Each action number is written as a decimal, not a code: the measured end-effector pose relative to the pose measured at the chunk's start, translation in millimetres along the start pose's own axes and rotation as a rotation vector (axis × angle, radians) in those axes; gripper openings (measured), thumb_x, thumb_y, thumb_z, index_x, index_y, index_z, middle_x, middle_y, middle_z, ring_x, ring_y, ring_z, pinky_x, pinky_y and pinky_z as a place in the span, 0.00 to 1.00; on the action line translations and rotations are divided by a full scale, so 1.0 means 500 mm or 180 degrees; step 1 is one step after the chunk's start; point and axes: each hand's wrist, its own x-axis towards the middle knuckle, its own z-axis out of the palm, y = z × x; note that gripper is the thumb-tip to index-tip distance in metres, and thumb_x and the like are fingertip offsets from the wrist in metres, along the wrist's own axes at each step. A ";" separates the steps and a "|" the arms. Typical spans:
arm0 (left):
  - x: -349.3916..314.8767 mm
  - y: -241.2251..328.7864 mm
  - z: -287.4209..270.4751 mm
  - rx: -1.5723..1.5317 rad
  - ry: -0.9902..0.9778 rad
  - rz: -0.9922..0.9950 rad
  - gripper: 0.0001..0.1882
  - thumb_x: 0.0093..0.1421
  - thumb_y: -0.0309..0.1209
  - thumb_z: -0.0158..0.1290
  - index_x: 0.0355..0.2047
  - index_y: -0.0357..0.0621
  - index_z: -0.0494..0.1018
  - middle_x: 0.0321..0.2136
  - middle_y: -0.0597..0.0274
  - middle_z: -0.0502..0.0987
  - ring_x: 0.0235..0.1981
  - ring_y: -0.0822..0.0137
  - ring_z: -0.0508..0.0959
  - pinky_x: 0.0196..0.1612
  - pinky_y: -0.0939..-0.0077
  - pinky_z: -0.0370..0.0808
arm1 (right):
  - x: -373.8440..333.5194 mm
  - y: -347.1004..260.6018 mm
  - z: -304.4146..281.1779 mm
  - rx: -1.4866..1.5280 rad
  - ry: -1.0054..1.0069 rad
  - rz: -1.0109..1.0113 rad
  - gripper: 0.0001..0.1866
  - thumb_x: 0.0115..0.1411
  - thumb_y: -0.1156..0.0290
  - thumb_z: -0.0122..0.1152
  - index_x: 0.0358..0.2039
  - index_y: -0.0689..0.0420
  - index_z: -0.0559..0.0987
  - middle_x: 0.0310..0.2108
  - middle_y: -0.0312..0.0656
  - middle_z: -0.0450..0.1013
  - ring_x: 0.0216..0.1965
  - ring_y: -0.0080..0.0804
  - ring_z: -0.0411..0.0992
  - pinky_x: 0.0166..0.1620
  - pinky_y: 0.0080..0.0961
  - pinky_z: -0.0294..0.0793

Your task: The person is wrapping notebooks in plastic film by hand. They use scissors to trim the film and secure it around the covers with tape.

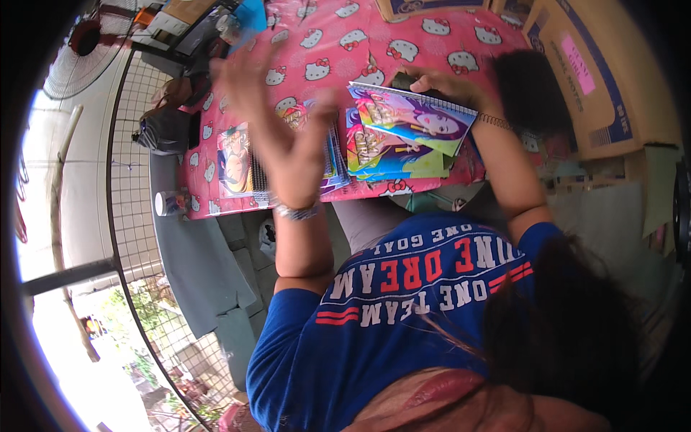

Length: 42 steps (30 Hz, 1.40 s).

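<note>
My left hand [288, 147] is raised above the table's near left part, blurred by motion. Its fingers are spread, with nothing seen in them. A patterned band circles that wrist. Beyond the coil edge of the top spiral notebook [428, 119], my right hand [448, 85] closes on a small dark object [409, 81], whose kind I cannot make out. This notebook lies tilted over a stack of colourful notebooks [392, 162] with cartoon covers. Beneath and beside my left hand are more spiral notebooks [235, 162], partly hidden by it. A dark coil-like band crosses my right wrist.
A pink table cover [327, 43] with cat faces lies under everything. Large cardboard boxes [601, 79] stand at the right, beside a black furry-looking item [533, 93]. Bags [164, 129] rest at the left edge, near a small cup-like container [171, 203]. A fan [86, 43] stands far left.
</note>
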 end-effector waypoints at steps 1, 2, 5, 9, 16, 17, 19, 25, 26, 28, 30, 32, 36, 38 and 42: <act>-0.042 -0.018 0.009 0.0805 -0.0046 0.0040 0.32 0.61 0.35 0.57 0.64 0.40 0.62 0.64 0.48 0.63 0.68 0.49 0.56 0.70 0.52 0.46 | 0.013 -0.001 0.016 0.0239 0.0096 -0.0044 0.30 0.57 0.62 0.59 0.59 0.60 0.69 0.46 0.40 0.73 0.45 0.26 0.74 0.47 0.22 0.76; -0.111 -0.050 0.041 0.0354 -0.0035 0.0053 0.35 0.57 0.39 0.62 0.62 0.42 0.63 0.66 0.47 0.60 0.70 0.47 0.54 0.70 0.51 0.45 | 0.027 0.006 0.044 0.0474 0.0181 -0.0101 0.30 0.57 0.62 0.58 0.59 0.59 0.69 0.47 0.41 0.73 0.45 0.27 0.74 0.48 0.23 0.76; -0.093 0.034 -0.008 -0.1065 -0.0723 -0.0134 0.34 0.58 0.46 0.58 0.59 0.37 0.66 0.61 0.45 0.64 0.67 0.45 0.58 0.67 0.48 0.54 | 0.001 0.023 0.059 0.0873 0.0840 -0.0130 0.26 0.57 0.62 0.57 0.55 0.60 0.71 0.47 0.44 0.74 0.46 0.31 0.75 0.50 0.28 0.76; 0.026 0.152 -0.181 -0.3238 0.0029 0.0408 0.30 0.60 0.57 0.55 0.56 0.54 0.70 0.42 0.62 0.69 0.44 0.63 0.69 0.39 0.62 0.64 | 0.010 -0.002 0.022 0.0542 -0.0065 -0.0117 0.26 0.56 0.61 0.58 0.52 0.61 0.72 0.45 0.45 0.74 0.46 0.33 0.75 0.51 0.30 0.76; 0.068 0.256 -0.315 -0.4252 -0.1099 0.0928 0.14 0.63 0.45 0.50 0.44 0.54 0.69 0.24 0.71 0.65 0.24 0.74 0.67 0.23 0.76 0.61 | 0.015 0.008 0.013 0.0254 -0.0231 -0.0308 0.28 0.54 0.59 0.61 0.52 0.62 0.72 0.51 0.48 0.72 0.51 0.35 0.73 0.53 0.30 0.74; 0.067 0.264 -0.317 -0.4265 -0.1183 0.0945 0.13 0.63 0.43 0.49 0.43 0.53 0.69 0.23 0.71 0.65 0.23 0.74 0.66 0.22 0.77 0.60 | 0.015 0.004 0.014 0.0191 -0.0247 -0.0306 0.28 0.54 0.59 0.61 0.52 0.62 0.72 0.51 0.48 0.72 0.51 0.35 0.73 0.54 0.30 0.74; 0.060 0.280 -0.327 -0.4241 -0.1314 0.1015 0.10 0.64 0.39 0.46 0.43 0.51 0.68 0.21 0.72 0.64 0.20 0.75 0.65 0.21 0.79 0.59 | 0.013 -0.007 0.016 0.0057 -0.0272 -0.0298 0.28 0.54 0.58 0.61 0.52 0.61 0.73 0.51 0.47 0.72 0.51 0.35 0.72 0.55 0.31 0.73; 0.053 0.355 -0.384 -0.2835 -0.0776 0.2190 0.05 0.66 0.27 0.41 0.38 0.43 0.66 0.16 0.72 0.61 0.15 0.77 0.62 0.18 0.82 0.56 | 0.006 -0.003 -0.008 -0.0334 -0.0210 -0.0395 0.28 0.54 0.58 0.60 0.52 0.61 0.73 0.49 0.46 0.73 0.47 0.33 0.74 0.52 0.28 0.74; 0.053 0.366 -0.390 -0.2240 -0.0351 0.2722 0.03 0.63 0.24 0.43 0.36 0.42 0.67 0.16 0.72 0.61 0.15 0.78 0.61 0.18 0.82 0.57 | 0.008 -0.004 -0.006 -0.0382 -0.0208 -0.0383 0.28 0.54 0.58 0.60 0.52 0.61 0.73 0.48 0.46 0.73 0.46 0.33 0.74 0.51 0.27 0.74; 0.037 0.345 -0.369 -0.1532 0.0488 0.3969 0.04 0.60 0.20 0.46 0.30 0.41 0.69 0.16 0.71 0.63 0.15 0.78 0.63 0.19 0.82 0.58 | -0.002 0.007 0.001 -0.0241 -0.0125 -0.0303 0.28 0.54 0.59 0.60 0.53 0.60 0.73 0.47 0.45 0.73 0.45 0.32 0.74 0.50 0.26 0.74; 0.039 0.274 -0.258 -0.2259 0.1271 0.4304 0.08 0.60 0.19 0.46 0.25 0.42 0.69 0.16 0.68 0.66 0.16 0.78 0.66 0.20 0.83 0.60 | 0.006 -0.001 -0.001 -0.0706 -0.0159 -0.0351 0.28 0.53 0.59 0.61 0.53 0.59 0.73 0.46 0.43 0.73 0.45 0.31 0.74 0.49 0.26 0.74; -0.003 0.204 -0.183 -0.1272 0.0728 0.3770 0.10 0.52 0.25 0.53 0.16 0.48 0.68 0.14 0.70 0.62 0.14 0.75 0.63 0.19 0.81 0.59 | 0.006 -0.002 0.004 -0.0722 -0.0238 -0.0364 0.28 0.54 0.57 0.61 0.53 0.59 0.73 0.47 0.42 0.72 0.47 0.30 0.73 0.50 0.26 0.73; -0.124 0.048 0.008 0.0497 -0.1069 0.1333 0.10 0.48 0.32 0.66 0.28 0.46 0.75 0.28 0.62 0.74 0.24 0.62 0.73 0.26 0.67 0.70 | 0.010 -0.001 0.019 -0.0662 -0.0374 -0.0250 0.26 0.56 0.60 0.61 0.54 0.58 0.74 0.49 0.40 0.72 0.52 0.28 0.69 0.55 0.25 0.69; -0.133 -0.005 0.058 0.0250 -0.0590 0.0243 0.18 0.47 0.26 0.66 0.40 0.42 0.76 0.41 0.49 0.75 0.39 0.52 0.76 0.37 0.62 0.74 | 0.006 -0.004 0.033 -0.0442 -0.0390 -0.0083 0.25 0.57 0.65 0.61 0.54 0.58 0.74 0.49 0.40 0.72 0.51 0.27 0.70 0.54 0.25 0.70; -0.064 0.015 0.069 0.0710 -0.0665 -0.0203 0.17 0.50 0.23 0.63 0.42 0.41 0.77 0.55 0.49 0.70 0.47 0.48 0.74 0.52 0.59 0.70 | -0.008 0.005 0.026 -0.0548 -0.0305 -0.0318 0.23 0.56 0.67 0.61 0.53 0.59 0.74 0.48 0.39 0.72 0.49 0.27 0.70 0.53 0.24 0.70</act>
